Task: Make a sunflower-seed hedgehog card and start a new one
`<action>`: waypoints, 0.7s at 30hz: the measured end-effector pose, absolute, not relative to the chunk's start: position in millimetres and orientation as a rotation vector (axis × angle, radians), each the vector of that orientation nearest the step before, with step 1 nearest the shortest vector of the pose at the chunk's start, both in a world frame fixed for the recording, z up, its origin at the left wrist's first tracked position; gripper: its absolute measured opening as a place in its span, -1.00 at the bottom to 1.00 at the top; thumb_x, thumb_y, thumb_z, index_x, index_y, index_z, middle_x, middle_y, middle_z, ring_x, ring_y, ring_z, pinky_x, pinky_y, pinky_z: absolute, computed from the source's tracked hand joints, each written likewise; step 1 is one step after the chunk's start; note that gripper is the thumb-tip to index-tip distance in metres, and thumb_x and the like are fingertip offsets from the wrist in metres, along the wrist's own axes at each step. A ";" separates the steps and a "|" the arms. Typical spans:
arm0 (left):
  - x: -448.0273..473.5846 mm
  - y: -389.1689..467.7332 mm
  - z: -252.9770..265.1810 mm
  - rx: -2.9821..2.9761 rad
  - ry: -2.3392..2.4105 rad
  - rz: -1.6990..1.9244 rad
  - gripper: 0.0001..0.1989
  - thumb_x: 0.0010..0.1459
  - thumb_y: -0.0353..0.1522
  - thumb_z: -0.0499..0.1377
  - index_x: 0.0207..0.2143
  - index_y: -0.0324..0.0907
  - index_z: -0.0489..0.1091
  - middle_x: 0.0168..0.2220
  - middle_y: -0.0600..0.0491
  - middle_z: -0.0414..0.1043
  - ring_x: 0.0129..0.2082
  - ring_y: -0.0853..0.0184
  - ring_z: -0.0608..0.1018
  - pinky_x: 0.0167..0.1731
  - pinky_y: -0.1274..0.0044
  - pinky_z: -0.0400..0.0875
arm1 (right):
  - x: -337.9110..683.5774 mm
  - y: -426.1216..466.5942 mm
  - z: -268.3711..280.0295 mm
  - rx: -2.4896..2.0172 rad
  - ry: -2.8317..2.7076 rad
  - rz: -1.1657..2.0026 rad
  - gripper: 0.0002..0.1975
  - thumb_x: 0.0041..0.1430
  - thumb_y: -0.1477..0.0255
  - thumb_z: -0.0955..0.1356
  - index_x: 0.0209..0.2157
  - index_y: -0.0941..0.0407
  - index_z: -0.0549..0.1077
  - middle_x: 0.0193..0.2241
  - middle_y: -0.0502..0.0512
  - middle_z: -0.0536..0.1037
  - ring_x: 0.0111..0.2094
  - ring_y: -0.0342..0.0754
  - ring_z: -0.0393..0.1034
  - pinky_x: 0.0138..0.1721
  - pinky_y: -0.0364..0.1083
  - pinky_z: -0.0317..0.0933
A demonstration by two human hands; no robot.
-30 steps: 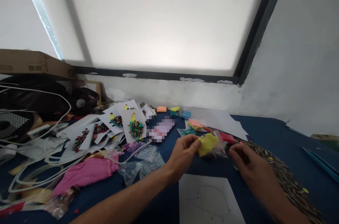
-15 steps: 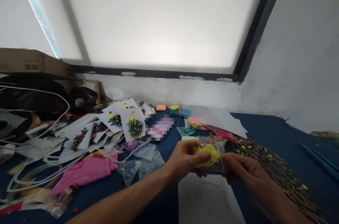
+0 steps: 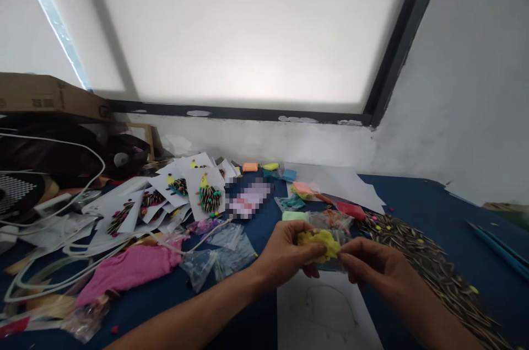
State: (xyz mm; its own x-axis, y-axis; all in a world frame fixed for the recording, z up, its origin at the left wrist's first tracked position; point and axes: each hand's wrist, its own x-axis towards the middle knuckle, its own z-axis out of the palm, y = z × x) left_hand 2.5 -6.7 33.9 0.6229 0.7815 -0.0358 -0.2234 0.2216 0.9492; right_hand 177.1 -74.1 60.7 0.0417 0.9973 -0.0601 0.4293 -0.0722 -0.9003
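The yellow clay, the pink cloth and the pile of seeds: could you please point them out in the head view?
Yellow clay (image 3: pixel 325 238), head view: its upper surface.
Pink cloth (image 3: pixel 136 267), head view: its middle.
Pile of seeds (image 3: pixel 430 264), head view: the heap's middle.

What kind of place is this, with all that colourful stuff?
It looks like a craft table, though I can't tell whose. You can see striped seeds, cards with seed-covered figures, and a yellow, clay-like lump in the left hand.
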 end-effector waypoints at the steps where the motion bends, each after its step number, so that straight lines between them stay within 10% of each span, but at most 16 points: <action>1: 2.6 -7.3 35.1 1.149 0.594 0.746 -0.45 -0.30 -0.10 0.46 -0.41 -0.32 0.37 -0.51 0.05 0.44 -0.69 0.49 0.43 -0.66 0.62 0.37 | 176.3 -74.8 60.8 -1.595 -1.477 0.994 -0.61 -0.08 0.01 0.39 -0.49 0.08 0.51 -0.65 -0.04 0.39 -0.58 -0.12 0.28 -0.52 -0.13 0.22; 21: 3.1 -10.2 37.4 1.219 0.605 0.683 -0.43 -0.22 0.04 0.37 -0.46 -0.29 0.37 -0.58 0.04 0.42 -0.68 0.41 0.46 -0.67 0.60 0.34 | 180.1 -76.1 42.9 -1.520 -1.476 1.045 -0.68 0.00 0.10 0.41 -0.45 0.09 0.53 -0.63 -0.06 0.38 -0.59 -0.16 0.25 -0.56 -0.17 0.17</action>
